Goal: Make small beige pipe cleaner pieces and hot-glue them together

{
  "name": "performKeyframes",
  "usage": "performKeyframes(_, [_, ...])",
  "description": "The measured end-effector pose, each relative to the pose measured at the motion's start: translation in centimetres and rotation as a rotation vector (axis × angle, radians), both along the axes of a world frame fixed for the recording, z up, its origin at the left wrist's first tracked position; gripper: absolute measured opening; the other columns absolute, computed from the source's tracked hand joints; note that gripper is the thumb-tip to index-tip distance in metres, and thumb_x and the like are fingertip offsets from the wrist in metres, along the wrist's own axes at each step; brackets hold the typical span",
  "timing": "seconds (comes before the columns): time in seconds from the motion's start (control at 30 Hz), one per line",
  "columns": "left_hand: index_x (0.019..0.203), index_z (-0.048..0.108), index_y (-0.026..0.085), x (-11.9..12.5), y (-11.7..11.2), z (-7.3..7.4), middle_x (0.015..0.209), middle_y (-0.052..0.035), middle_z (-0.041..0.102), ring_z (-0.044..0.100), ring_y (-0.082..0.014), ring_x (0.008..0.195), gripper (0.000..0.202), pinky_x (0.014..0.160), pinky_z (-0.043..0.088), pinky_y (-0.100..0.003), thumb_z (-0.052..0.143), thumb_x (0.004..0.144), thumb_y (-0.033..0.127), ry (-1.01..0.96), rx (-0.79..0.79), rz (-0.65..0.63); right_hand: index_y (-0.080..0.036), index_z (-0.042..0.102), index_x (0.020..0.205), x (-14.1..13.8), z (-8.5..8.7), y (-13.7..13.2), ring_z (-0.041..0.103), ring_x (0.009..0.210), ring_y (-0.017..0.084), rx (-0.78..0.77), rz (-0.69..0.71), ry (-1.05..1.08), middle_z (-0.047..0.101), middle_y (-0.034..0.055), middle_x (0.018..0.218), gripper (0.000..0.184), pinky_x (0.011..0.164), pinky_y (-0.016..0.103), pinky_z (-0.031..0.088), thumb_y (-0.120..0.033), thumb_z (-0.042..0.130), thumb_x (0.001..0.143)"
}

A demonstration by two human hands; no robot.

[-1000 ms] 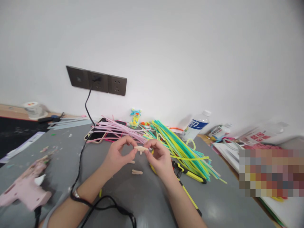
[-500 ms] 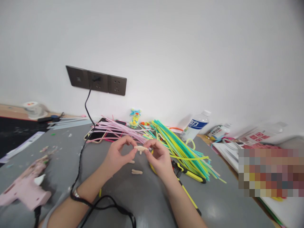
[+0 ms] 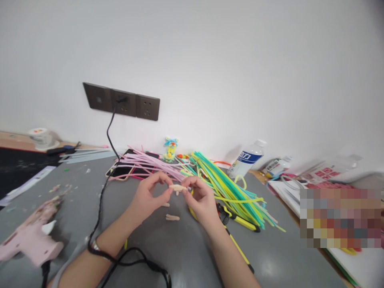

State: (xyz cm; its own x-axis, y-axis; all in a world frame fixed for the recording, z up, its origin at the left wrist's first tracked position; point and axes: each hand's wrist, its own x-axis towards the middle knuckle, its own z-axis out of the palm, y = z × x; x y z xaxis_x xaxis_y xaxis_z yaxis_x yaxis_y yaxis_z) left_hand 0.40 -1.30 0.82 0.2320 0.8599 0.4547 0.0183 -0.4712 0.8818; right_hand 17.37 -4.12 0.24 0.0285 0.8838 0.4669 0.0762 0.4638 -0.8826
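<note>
Between the fingertips of both hands is a small beige piece of bent pipe cleaner, with a short stub hanging from its middle. My left hand pinches its left end between thumb and forefinger. At the right end, my right hand pinches it the same way. A folded beige pipe cleaner piece lies on the grey table below the hands. Another beige bit shows partly beside the left fingers. Yellow-and-black pliers rest just right of my right wrist.
Pink pipe cleaners lie across phones behind my hands, with yellow and green pipe cleaners to the right. A bottle leans near the wall. A pink glue gun lies at left. A black cable crosses my left forearm.
</note>
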Motion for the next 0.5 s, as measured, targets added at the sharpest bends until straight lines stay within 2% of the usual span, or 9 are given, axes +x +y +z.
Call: performKeyframes(0.5, [0.076, 0.064, 0.019, 0.08, 0.13, -0.35, 0.074, -0.0022, 0.065, 0.060, -0.0181, 0.075, 0.001, 0.073, 0.047, -0.029, 0.064, 0.076, 0.020, -0.043, -0.029, -0.031, -0.022, 0.060, 0.081, 0.00, -0.12, 0.07, 0.056, 0.072, 0.018, -0.005, 0.002, -0.001, 0.060, 0.0015, 0.076, 0.009, 0.069, 0.031, 0.044, -0.029, 0.066, 0.084])
